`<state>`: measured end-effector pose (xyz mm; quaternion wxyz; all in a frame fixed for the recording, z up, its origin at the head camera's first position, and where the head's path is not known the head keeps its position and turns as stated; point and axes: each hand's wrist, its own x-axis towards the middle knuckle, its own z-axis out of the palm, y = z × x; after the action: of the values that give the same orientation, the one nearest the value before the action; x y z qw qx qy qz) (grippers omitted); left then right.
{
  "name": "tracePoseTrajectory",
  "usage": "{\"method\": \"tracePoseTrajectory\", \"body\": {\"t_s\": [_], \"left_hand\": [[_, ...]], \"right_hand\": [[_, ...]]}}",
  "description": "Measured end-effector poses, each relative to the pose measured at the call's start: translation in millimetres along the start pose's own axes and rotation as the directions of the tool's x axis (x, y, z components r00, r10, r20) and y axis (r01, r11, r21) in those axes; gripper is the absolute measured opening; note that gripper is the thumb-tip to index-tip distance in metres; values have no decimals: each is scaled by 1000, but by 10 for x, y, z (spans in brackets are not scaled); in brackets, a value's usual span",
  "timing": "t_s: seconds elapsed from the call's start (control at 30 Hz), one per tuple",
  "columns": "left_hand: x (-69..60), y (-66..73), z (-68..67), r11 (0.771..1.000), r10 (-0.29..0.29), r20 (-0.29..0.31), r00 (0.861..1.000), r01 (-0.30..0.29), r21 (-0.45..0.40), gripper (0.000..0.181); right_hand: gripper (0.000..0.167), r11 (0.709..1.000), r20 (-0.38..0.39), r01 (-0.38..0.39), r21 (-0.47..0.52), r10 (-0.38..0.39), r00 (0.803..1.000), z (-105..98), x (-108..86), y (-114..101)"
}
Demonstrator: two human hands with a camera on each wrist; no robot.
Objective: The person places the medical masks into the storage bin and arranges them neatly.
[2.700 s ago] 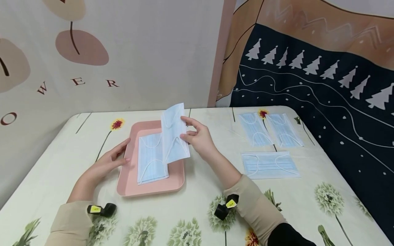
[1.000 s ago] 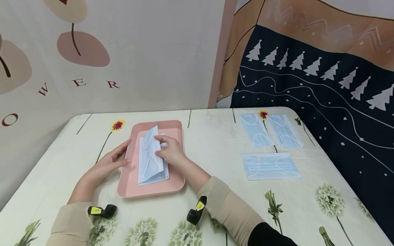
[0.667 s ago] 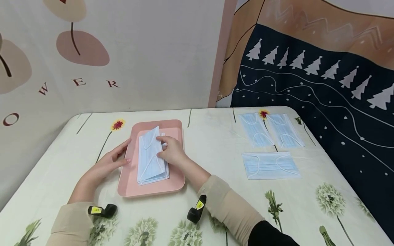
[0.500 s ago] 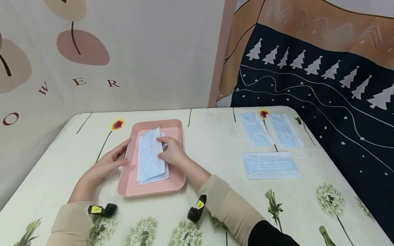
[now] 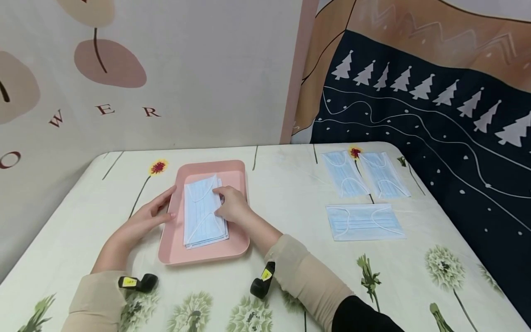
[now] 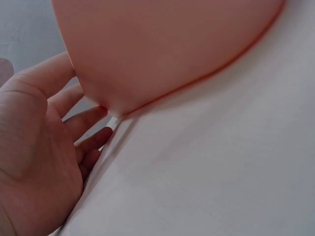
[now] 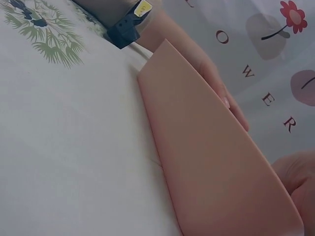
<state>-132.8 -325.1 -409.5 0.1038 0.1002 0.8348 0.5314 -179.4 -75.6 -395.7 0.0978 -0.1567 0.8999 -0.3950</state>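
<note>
In the head view a pink tray lies on the table with a small stack of blue masks inside. My right hand reaches over the tray's right side, thumb and fingertips pinching the right edge of the top mask, which lies nearly flat on the others. My left hand rests against the tray's left rim with fingers extended. The left wrist view has the left hand touching the outside of the tray wall. Behind the tray wall in the right wrist view, the right hand is partly hidden.
Two upright-laid masks lie side by side at the table's back right. Another mask lies crosswise in front of them. A flowered cloth covers the table, with a pale curtain behind.
My right hand has carried a mask leftward from above the tray's right side onto the stack, and its raised top part has come down flat. My left hand has stayed at the tray.
</note>
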Motion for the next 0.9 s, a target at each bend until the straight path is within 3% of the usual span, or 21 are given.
{"method": "tracePoseTrajectory", "body": {"t_s": [0.57,0.73,0.9], "left_hand": [[-2,1,4,1000,12,6,1000,-12,-13,78],[-5,6,7,1000,10,4,1000,-10,-22,78],[-9,7,8,1000,9,-2,1000,-9,-23,78]], "right_hand": [[63,998,3,-32,-50,32,999,-7,-1,-34],[62,1000,9,-16,-17,16,1000,-47,-22,-31],[58,997,11,13,75,-14,1000,-128,-73,-30]]}}
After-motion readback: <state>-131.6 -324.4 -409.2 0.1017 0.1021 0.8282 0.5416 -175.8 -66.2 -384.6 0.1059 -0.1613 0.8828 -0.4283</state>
